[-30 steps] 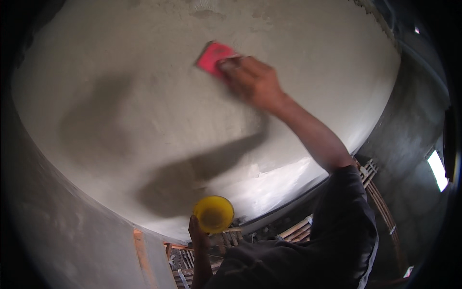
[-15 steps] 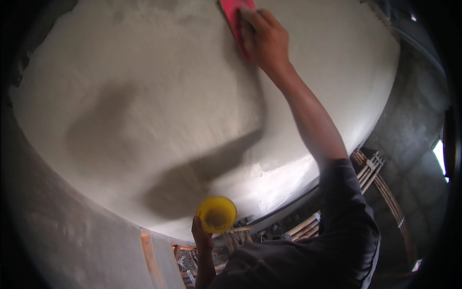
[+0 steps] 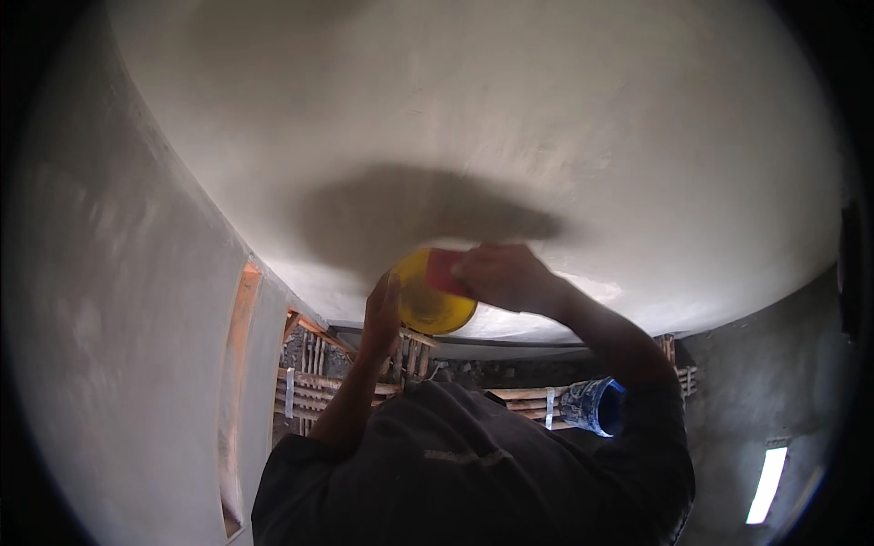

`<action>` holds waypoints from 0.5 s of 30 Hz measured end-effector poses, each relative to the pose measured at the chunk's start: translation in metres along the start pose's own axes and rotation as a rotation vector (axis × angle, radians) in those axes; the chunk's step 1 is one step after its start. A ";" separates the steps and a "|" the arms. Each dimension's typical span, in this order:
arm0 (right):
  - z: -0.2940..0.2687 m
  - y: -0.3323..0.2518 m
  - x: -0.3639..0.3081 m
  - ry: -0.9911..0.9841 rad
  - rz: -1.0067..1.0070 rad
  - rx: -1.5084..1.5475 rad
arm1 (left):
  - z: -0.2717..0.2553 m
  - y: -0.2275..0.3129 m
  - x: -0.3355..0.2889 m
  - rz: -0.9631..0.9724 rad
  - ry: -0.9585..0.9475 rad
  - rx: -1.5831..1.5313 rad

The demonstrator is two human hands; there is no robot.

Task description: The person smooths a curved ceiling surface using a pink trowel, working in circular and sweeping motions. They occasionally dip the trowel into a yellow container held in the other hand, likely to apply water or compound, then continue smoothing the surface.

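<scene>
Bowl [image 3: 448, 322], yellow, is gripped at left rim by left hand [image 3: 382, 308]; right hand [image 3: 506, 276] grips red scraper [image 3: 444, 271] across upper right rim, contact unclear.

A round yellow bowl [image 3: 435, 311], its inside smeared greyish, shows its open mouth; a flat red scraper [image 3: 444, 271] overlaps the bowl's upper right part, contact unclear.

Readable text, labels, numbers or signs: none. Pale marking [image 3: 469, 455] on shirt [image 3: 455, 505]: too faint and blurred to identify as lettering.
</scene>
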State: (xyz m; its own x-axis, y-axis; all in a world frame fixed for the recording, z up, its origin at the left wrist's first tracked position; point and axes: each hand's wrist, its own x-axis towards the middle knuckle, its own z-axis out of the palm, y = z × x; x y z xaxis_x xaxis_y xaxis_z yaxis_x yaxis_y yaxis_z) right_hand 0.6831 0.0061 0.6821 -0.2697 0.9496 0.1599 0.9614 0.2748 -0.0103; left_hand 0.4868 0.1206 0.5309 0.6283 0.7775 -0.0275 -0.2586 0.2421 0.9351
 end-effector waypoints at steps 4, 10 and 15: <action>0.024 -0.024 0.024 -0.297 0.033 0.114 | 0.016 0.022 -0.010 0.107 -0.008 0.253; -0.002 -0.007 0.027 -0.220 0.098 0.033 | -0.008 -0.006 -0.009 -0.003 0.019 0.027; -0.119 0.040 0.051 0.626 -0.037 -0.460 | -0.021 -0.006 -0.001 0.011 0.069 -0.030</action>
State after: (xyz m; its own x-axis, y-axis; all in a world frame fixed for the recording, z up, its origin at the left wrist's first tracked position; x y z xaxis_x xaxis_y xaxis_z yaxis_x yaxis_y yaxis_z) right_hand 0.7140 0.0478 0.8076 -0.3533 0.6409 0.6816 0.9149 0.0846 0.3946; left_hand 0.4721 0.1305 0.5173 0.5731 0.8183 -0.0428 -0.2879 0.2500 0.9245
